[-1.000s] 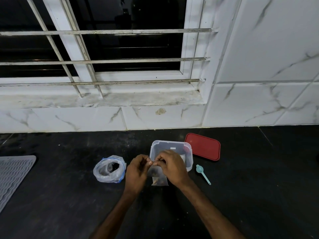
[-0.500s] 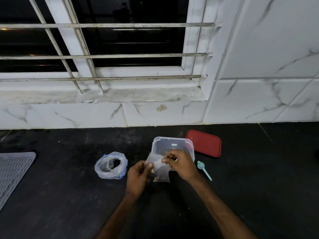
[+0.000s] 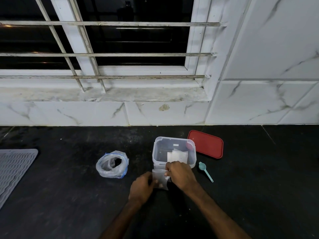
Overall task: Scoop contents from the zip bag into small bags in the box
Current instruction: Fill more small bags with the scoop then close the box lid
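A small clear bag (image 3: 159, 179) with a little dark content at its bottom is held just in front of the clear plastic box (image 3: 156, 152). My left hand (image 3: 142, 188) pinches its left side and my right hand (image 3: 181, 175) pinches its top right edge. Inside the box lie several flat small bags (image 3: 177, 156). To the left, the zip bag (image 3: 112, 164) stands with its mouth open and rolled down, with dark contents inside. A teal scoop (image 3: 205, 171) lies on the counter to the right of the box, untouched.
The box's red lid (image 3: 206, 144) lies flat behind and to the right of it. A grey ribbed mat (image 3: 12, 169) covers the counter's left edge. A white marble-tiled wall and a barred window rise behind the black counter (image 3: 69, 195).
Both hands have moved with the small bag slightly toward me and lower, away from the box mouth. The flat bags inside the box have come into sight.
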{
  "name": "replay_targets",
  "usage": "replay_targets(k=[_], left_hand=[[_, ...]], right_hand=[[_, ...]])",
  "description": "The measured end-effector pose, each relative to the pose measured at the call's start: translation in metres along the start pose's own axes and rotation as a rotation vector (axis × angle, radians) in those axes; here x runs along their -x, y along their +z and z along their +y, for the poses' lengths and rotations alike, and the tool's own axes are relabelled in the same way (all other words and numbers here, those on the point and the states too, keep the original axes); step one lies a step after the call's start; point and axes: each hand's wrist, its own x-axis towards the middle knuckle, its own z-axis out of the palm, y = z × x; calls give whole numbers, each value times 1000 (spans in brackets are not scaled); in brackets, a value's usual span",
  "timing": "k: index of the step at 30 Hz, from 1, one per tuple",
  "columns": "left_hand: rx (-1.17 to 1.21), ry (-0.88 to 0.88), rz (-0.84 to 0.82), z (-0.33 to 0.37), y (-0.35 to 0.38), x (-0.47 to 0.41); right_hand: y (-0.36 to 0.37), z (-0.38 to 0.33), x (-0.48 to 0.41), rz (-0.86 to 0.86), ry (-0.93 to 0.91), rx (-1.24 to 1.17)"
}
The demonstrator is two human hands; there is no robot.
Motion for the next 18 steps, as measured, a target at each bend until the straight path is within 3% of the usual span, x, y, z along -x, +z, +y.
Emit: replay_targets(k=[4, 10, 15, 18], left_hand=[[-7, -35, 21, -5, -2, 1], [-123, 112, 129, -4, -23, -11], [-125, 202, 260, 14, -27, -21], [-130, 193, 311, 21, -27, -19]], right_hand=[[-2, -7, 0, -16, 4, 7], [-38, 19, -21, 213, 136, -131], [-39, 55, -50, -184, 113, 141], [-35, 48, -64, -315, 17, 287]])
